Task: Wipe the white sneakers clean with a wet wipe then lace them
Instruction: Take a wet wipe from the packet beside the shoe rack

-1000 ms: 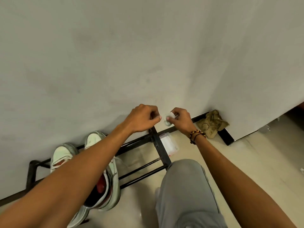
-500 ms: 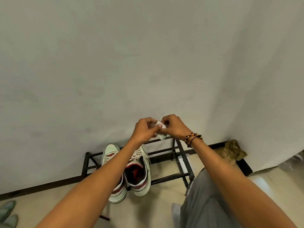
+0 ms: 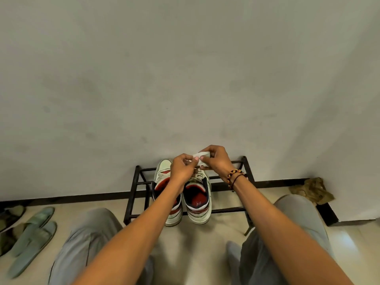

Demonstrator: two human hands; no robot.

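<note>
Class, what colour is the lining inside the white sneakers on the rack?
Red, seen inside both sneakers in the head view.

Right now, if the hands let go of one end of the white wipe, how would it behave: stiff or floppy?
Probably floppy: the white wipe looks thin and creased where the left hand and right hand pinch it. It seems light, since fingertips alone carry it. If wet, it may cling rather than slip.

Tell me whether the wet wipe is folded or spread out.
Folded: the wet wipe shows as a small bunched white wad pinched between the left hand and right hand.
</note>
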